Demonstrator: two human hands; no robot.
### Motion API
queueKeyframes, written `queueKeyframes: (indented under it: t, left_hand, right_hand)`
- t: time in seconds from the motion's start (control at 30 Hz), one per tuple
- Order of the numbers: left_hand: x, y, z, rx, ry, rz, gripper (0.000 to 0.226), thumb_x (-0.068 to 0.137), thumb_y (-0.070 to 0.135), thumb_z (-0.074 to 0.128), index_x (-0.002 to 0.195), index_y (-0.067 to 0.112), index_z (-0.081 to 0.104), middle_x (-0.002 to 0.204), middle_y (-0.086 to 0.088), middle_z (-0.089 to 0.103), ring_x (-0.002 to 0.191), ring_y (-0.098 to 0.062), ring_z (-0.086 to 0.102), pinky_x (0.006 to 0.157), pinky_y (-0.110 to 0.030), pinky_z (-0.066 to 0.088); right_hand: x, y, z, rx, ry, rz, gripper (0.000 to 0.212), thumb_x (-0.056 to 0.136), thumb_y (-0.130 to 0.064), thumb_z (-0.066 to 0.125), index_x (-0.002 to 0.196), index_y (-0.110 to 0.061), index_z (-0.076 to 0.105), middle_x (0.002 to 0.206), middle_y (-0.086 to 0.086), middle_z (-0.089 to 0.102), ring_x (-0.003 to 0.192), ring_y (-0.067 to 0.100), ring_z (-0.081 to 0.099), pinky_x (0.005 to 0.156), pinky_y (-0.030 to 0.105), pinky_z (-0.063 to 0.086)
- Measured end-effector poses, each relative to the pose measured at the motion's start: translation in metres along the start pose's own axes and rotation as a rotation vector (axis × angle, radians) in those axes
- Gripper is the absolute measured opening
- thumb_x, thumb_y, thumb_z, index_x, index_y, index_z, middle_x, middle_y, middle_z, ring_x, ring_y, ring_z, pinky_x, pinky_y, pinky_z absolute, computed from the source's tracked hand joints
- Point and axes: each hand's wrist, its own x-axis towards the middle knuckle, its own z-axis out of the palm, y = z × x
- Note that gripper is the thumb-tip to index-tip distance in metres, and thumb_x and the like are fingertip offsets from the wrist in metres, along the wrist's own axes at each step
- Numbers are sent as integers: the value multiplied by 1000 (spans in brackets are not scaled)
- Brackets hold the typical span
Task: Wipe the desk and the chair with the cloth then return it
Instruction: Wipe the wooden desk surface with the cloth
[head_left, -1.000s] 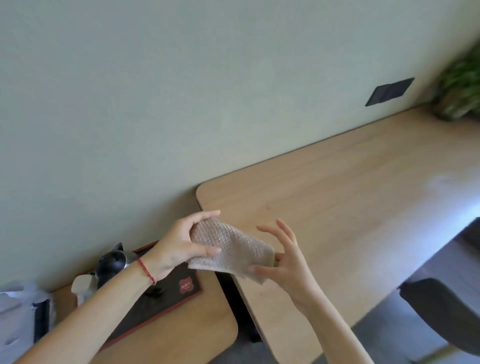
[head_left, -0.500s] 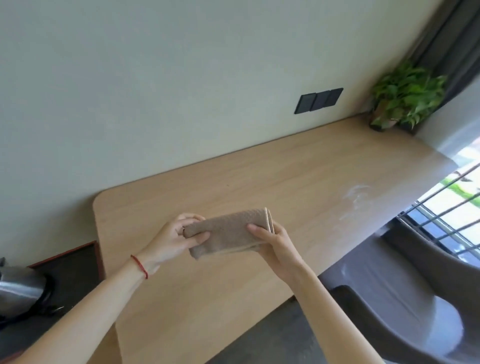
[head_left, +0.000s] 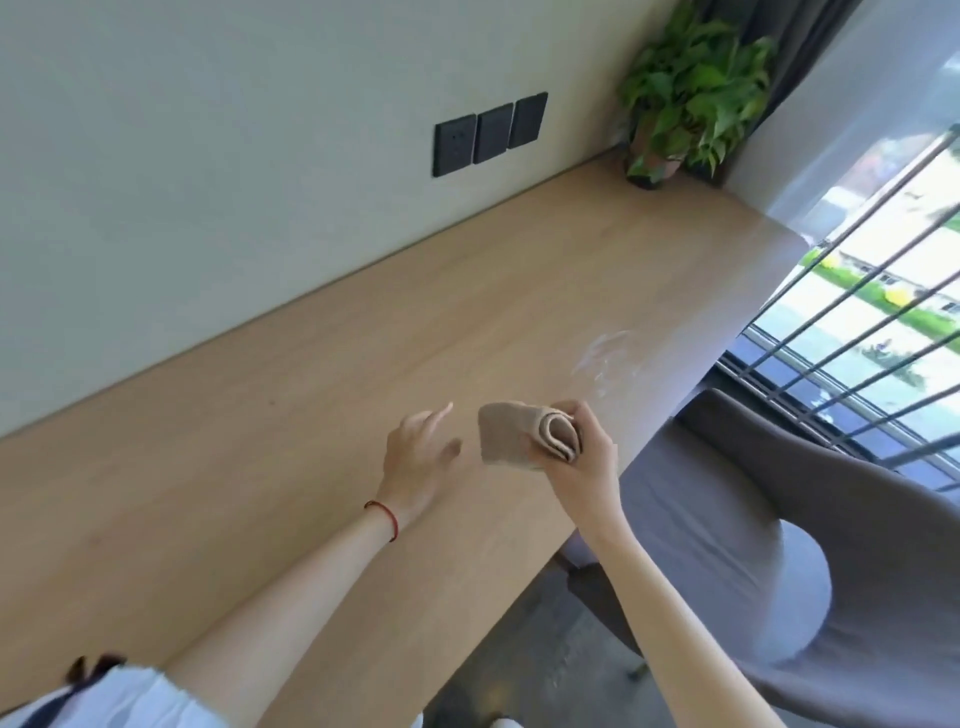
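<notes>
A folded beige cloth (head_left: 511, 434) is held above the wooden desk (head_left: 322, 374) by my right hand (head_left: 582, 457), which grips its folded end. My left hand (head_left: 415, 457) hovers just left of the cloth with fingers spread, holding nothing. A whitish smear (head_left: 605, 356) lies on the desk beyond the cloth, near the desk's right edge. The grey chair (head_left: 769, 540) stands to the right, its seat partly tucked under the desk edge.
A potted green plant (head_left: 685, 93) stands at the desk's far corner by a dark curtain. Three dark wall switches (head_left: 488, 132) sit on the wall above the desk. A barred window (head_left: 872, 291) is at right. The floor (head_left: 530, 654) below is grey.
My left hand has let go of the cloth and opened; the right hand alone holds it now, folded over. The view has swung right along the desk toward the window and chair.
</notes>
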Motion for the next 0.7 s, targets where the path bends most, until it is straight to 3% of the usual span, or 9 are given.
queueKeyframes:
  t: [0.1, 0.13, 0.2, 0.27, 0.33, 0.43, 0.5, 0.57, 0.7]
  left_hand:
    - [23, -4, 59, 326, 27, 35, 52, 97, 41, 27, 148, 30, 20, 157, -9, 17, 144, -29, 14, 116, -42, 9]
    - [28, -5, 77, 375, 23, 11, 51, 98, 40, 26, 148, 33, 17, 159, -7, 10, 145, -30, 7, 117, -46, 4]
    - [34, -5, 108, 460, 38, -79, 50, 98, 40, 25, 148, 36, 16, 160, -6, 4, 146, -32, -1, 116, -53, -3]
    - [36, -2, 127, 569, 86, -153, 50, 97, 41, 26, 146, 34, 24, 159, -8, 13, 145, -36, 5, 114, -60, 0]
    - [35, 0, 137, 651, 141, -167, 52, 93, 42, 25, 143, 31, 35, 155, -11, 28, 142, -39, 19, 111, -64, 8]
    - [39, -1, 140, 666, 218, -176, 54, 90, 41, 23, 138, 30, 43, 150, -11, 37, 140, -39, 27, 110, -65, 14]
    - [40, 0, 143, 664, 226, -187, 53, 90, 39, 24, 138, 31, 44, 150, -10, 37, 140, -38, 27, 110, -66, 15]
    - [40, 0, 146, 675, 240, -185, 51, 90, 36, 24, 138, 33, 43, 150, -9, 36, 141, -36, 26, 110, -65, 16]
    - [43, -4, 143, 681, 268, -170, 50, 90, 32, 27, 137, 35, 43, 149, -9, 38, 141, -35, 27, 110, -65, 17]
  right_hand:
    - [15, 32, -20, -461, -38, -420, 45, 58, 20, 64, 95, -4, 63, 99, 4, 69, 95, 3, 62, 68, 4, 45]
    - [19, 47, -27, -563, -98, -520, 41, 58, 18, 67, 93, -1, 63, 111, 10, 69, 110, 17, 63, 73, 15, 53]
    - [23, 81, -39, -711, -327, -503, 33, 64, 14, 67, 93, 0, 61, 133, 17, 58, 132, 34, 46, 89, 39, 57]
    - [23, 113, -50, -767, -601, -359, 26, 79, -11, 62, 104, -6, 54, 154, 14, 30, 148, 33, 12, 113, 51, 34]
    - [20, 133, -52, -801, -709, -293, 49, 86, -55, 47, 114, -15, 46, 162, 5, 3, 148, 26, -15, 123, 47, 0]
    - [24, 140, -33, -765, -521, -234, 85, 86, -74, 24, 142, -11, 27, 160, 6, -12, 143, 18, -29, 119, 36, -12]
    - [28, 141, -13, -749, -457, -126, 85, 92, -65, 25, 150, -12, -6, 156, 9, -25, 140, 21, -33, 120, 36, -13]
    - [28, 145, 6, -803, -393, -106, 78, 97, -54, 24, 145, -13, -22, 154, 11, -27, 144, 27, -26, 121, 38, -16]
    - [32, 156, 13, -798, -369, -276, 64, 99, -38, 29, 151, -9, 5, 159, 9, 0, 148, 29, 0, 118, 37, -5]
